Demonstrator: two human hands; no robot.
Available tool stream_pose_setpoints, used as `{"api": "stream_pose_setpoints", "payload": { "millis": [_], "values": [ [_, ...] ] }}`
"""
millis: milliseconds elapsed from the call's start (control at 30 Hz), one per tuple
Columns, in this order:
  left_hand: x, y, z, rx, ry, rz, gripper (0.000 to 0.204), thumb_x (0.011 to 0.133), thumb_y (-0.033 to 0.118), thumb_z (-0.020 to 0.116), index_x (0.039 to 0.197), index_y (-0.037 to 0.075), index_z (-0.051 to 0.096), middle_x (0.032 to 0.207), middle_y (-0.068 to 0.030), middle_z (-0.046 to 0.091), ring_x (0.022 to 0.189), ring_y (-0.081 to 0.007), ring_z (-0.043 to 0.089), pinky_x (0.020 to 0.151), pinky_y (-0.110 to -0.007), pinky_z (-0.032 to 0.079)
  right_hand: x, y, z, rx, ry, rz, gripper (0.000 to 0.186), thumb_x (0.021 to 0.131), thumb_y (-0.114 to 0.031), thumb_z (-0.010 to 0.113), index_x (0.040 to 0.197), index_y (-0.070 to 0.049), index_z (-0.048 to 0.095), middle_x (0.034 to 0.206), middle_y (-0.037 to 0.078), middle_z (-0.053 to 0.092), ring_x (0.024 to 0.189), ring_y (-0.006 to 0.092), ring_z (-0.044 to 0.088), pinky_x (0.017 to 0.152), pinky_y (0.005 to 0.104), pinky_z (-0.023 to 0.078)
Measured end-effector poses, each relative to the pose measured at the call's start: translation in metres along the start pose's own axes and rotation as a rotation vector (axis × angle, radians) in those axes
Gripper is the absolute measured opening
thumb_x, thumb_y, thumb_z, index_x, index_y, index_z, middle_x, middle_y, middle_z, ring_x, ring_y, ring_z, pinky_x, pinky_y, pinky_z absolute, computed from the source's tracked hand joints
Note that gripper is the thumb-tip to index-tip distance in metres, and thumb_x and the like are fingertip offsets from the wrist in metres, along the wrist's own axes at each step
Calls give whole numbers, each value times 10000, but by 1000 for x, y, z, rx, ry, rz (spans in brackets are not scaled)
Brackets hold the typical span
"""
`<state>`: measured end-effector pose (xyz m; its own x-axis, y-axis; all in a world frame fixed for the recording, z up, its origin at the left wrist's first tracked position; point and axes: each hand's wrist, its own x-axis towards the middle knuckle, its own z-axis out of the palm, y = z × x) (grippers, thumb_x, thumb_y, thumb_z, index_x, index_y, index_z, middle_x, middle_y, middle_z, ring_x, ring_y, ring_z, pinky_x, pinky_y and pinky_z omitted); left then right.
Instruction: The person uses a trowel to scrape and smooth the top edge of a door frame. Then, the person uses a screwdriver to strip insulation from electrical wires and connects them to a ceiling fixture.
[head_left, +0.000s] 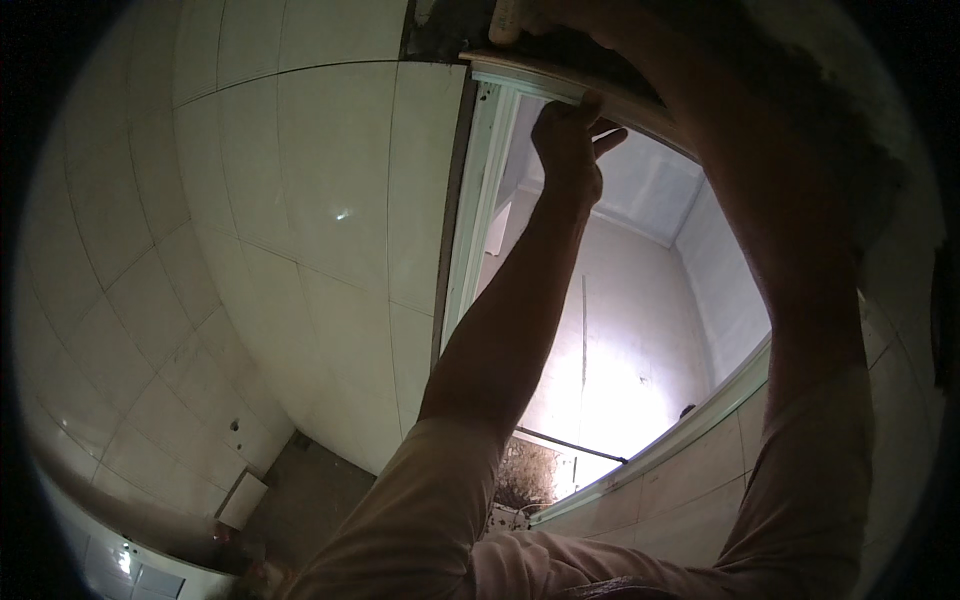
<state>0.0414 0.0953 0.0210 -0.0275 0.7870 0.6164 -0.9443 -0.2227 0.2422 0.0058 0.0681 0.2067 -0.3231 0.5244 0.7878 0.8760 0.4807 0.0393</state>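
I am looking up at the top corner of a white door frame (525, 80) set in a tiled wall. My left hand (568, 140) is raised to the frame's top rail, fingers stretched out against its underside and holding nothing. My right arm runs up the right side of the view, dark against the light. My right hand (560, 15) is at the very top edge, above the rail, closed around a pale cylindrical tool (505, 18). Most of the tool is cut off by the picture's edge.
Large white wall tiles (300, 200) fill the left, with a rough grey gap (435, 38) above the frame. The frame's upright (470, 240) runs down the middle. Through the opening are a bright white wall (620, 370), a ceiling and a dark bar (570, 445). A small white box (243, 498) lies low left.
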Motion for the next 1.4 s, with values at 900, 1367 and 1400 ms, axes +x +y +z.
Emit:
{"api": "stream_pose_setpoints", "payload": {
  "millis": [900, 1367, 1400],
  "values": [
    [23, -2, -40, 881, -412, 495, 356, 1002, 282, 574, 1160, -26, 657, 1175, -234, 674, 1116, -330, 664, 918, -398, 578, -437, 110, -89, 66, 1010, 637, 228, 860, -146, 749, 951, -38, 569, 762, 88, 629, 664, 173, 613, 593, 322, 518],
    [1, 25, -20, 1347, -458, 635, 297, 1001, 205, 590, 1202, -4, 657, 1189, -228, 663, 1138, -314, 655, 936, -389, 574, -386, 223, -126, 405, 1527, 300, 130, 866, 18, 657, 968, 49, 583, 941, 155, 666, 764, 228, 715, 671, 320, 651],
    [3, 25, -21, 1333, -474, 641, 298, 1005, 201, 585, 1204, -10, 653, 1192, -231, 661, 1142, -312, 653, 940, -389, 573, -384, 226, -126, 405, 1529, 291, 133, 857, 20, 668, 958, 53, 589, 940, 153, 665, 754, 223, 711, 676, 315, 646]
  ]
}}
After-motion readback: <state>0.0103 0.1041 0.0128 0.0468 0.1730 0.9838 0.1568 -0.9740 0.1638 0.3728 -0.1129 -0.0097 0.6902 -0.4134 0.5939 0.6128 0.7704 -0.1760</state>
